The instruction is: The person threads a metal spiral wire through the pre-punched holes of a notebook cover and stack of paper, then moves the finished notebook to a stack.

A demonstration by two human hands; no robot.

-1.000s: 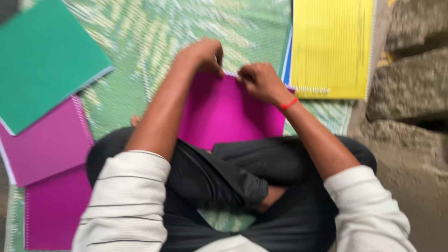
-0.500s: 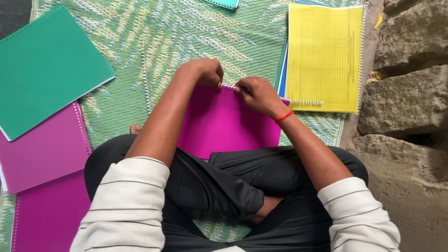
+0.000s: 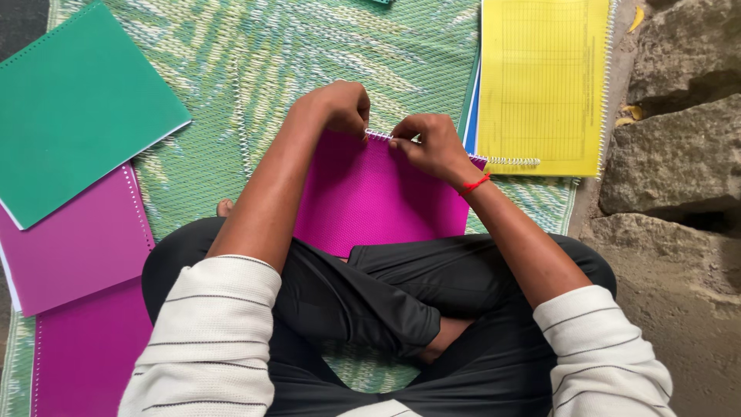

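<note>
— Ground?

— Woven green mat (image 3: 255, 69), palm-leaf pattern, spread on the floor. Rough stone blocks (image 3: 679, 154) and bare dirt along my right.

— Hands?

— Left hand (image 3: 340, 104) and right hand (image 3: 428, 143), fingers pinched together on the wire spiral at the far edge of the magenta notebook (image 3: 378, 197), which lies on the mat against my crossed legs.

— Around?

— Green cover (image 3: 77, 108) and purple covers (image 3: 73, 247) left; yellow notebook (image 3: 544, 77) right.
</note>
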